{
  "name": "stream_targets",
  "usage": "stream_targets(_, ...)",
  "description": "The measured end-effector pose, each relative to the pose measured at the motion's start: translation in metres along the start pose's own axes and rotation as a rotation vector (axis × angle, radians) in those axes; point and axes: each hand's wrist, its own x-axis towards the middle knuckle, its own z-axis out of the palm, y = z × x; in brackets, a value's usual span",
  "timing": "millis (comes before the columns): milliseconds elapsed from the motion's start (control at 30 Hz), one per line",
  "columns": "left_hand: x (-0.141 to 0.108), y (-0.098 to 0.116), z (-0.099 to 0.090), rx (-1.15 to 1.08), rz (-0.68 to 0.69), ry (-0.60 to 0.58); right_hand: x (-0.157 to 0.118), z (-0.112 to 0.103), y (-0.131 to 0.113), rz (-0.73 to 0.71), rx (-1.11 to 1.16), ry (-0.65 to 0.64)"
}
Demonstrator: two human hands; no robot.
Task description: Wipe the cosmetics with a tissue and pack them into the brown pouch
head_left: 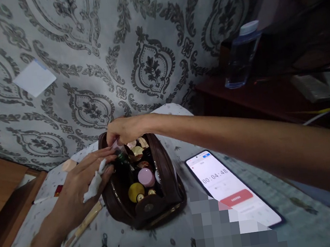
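A brown zippered cosmetic bag [167, 171] stands unzipped on the patterned cloth. Inside it are a pink-lidded jar [146, 177], a yellow round lid [136, 192], a dark green bottle [123, 158] and several other small containers. My left hand [83, 181] lies along the bag's left rim, a crumpled white tissue [95, 185] held by the thumb and its fingertips reaching over the opening. My right hand [126, 129] bends down into the far end of the bag, fingers closed by a pale, translucent item [118, 147]. Its fingertips are partly hidden, so what they grip is unclear.
Right of the bag lies a phone [231, 187] with a timer on its screen. A wooden stick-like item [82, 225] and a small dark clip-like piece [104, 243] lie at left. A clear bottle [241, 56] stands on the dark red furniture. Patterned wall covering rises behind.
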Motion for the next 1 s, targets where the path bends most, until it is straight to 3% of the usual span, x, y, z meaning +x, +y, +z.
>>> stream_targets(500,0.0,0.003,-0.002,-0.073,-0.122,0.02,0.002,0.0,-0.002,0.027,0.006,-0.061)
stream_targets(667,-0.007,0.003,-0.008,-0.091,-0.204,0.131,-0.001,-0.004,-0.007,0.08,-0.008,-0.076)
stream_targets(800,-0.024,0.001,-0.011,-0.104,-0.354,0.25,-0.004,-0.009,-0.013,0.138,-0.098,-0.064)
stream_targets(900,-0.049,0.0,-0.003,-0.121,-0.485,0.277,-0.01,-0.008,-0.02,0.177,-0.075,0.089)
stream_targets(1000,-0.087,0.0,0.012,-0.186,-0.576,0.183,-0.02,-0.005,-0.031,0.159,-0.019,0.307)
